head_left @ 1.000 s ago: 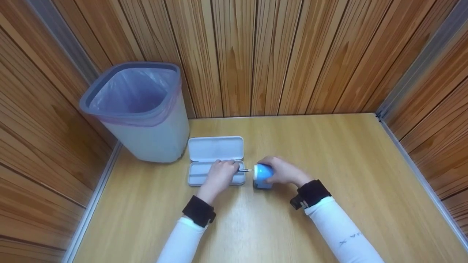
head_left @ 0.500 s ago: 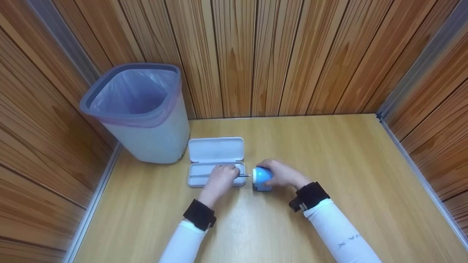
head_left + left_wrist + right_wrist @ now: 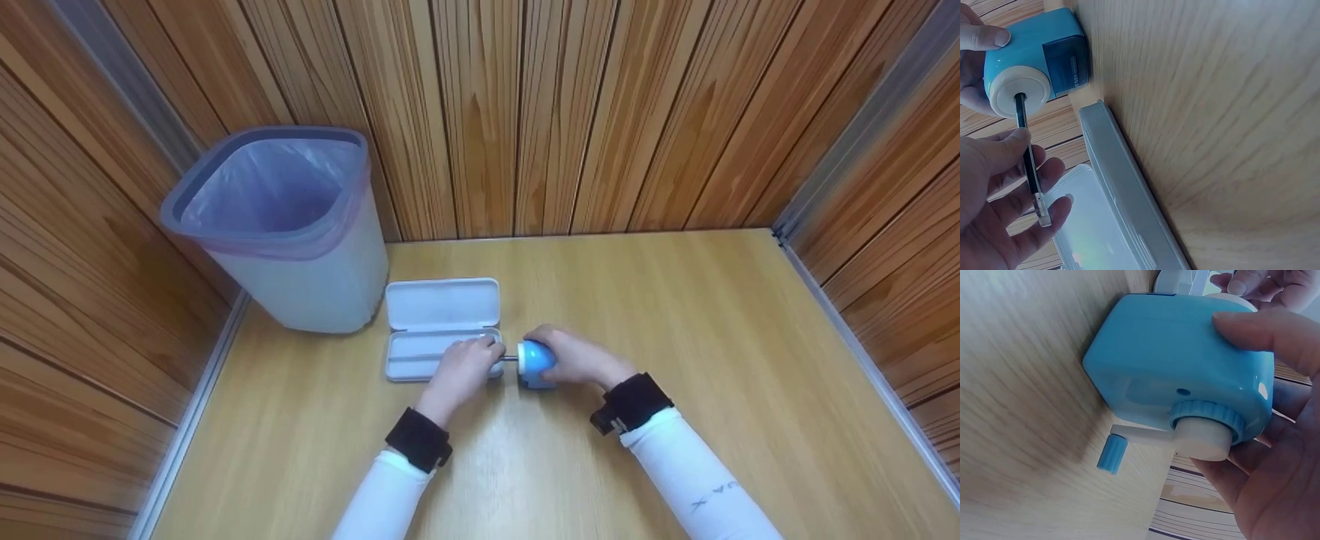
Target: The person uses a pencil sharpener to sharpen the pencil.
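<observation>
My right hand (image 3: 574, 358) grips a blue crank pencil sharpener (image 3: 1151, 354) that stands on the table, thumb on one side and fingers on the other. Its white crank with a blue knob (image 3: 1112, 454) hangs free at the rear. In the left wrist view, a dark pencil (image 3: 1028, 163) with a clear end cap has its tip inside the hole of the sharpener's white front ring (image 3: 1005, 95). My left hand (image 3: 466, 367) pinches that pencil between thumb and fingers. Behind the left hand lies an open grey pencil case (image 3: 442, 304), its lower tray partly covered by the hand.
A white waste bin (image 3: 315, 296) with a grey rim and a plastic liner stands at the back left. Wood-panelled walls (image 3: 555, 112) enclose the table (image 3: 660, 300) at the back and on both sides.
My left hand has moved right, bringing the pencil's tip from just short of the sharpener into its hole. The right hand has stayed on the sharpener, with barely any shift.
</observation>
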{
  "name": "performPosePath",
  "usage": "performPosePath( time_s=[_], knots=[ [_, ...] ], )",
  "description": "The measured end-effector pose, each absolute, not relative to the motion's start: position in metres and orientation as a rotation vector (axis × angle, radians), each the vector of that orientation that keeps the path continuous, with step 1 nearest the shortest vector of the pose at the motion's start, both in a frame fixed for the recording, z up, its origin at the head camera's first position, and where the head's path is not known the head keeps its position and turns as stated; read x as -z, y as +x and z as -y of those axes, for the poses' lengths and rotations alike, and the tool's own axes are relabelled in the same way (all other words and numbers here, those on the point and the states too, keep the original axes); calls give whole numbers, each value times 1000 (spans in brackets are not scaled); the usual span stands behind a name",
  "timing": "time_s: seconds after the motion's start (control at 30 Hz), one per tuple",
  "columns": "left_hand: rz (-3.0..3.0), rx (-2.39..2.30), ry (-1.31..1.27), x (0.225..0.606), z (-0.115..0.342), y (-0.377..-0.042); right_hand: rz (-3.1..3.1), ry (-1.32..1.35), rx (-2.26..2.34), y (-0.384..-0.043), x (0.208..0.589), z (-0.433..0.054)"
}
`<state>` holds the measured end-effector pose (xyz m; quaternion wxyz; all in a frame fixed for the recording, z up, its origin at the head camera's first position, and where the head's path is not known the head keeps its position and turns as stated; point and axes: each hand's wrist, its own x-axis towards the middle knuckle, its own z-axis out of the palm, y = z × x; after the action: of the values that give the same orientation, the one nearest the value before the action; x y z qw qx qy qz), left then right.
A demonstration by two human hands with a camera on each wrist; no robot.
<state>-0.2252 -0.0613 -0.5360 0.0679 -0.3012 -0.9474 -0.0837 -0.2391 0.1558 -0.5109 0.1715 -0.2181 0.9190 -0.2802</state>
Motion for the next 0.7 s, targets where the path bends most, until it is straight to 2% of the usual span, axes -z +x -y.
performPosePath(
  time_s=[0.27,0.53,0.6,0.7],
  knots=[
    [2714,163,-991,539,60,-225,-2623,-624,769,-238,510,-154],
    [2837,467,-1049,538,65,-221,-2631,-618,799,-236,513,-154],
    [2961,725,-929,538,66,-222,-2635,-616,799,-235,513,-154],
    [3079,1177,-591,537,68,-223,-2640,-622,790,-235,513,-154]
  ],
)
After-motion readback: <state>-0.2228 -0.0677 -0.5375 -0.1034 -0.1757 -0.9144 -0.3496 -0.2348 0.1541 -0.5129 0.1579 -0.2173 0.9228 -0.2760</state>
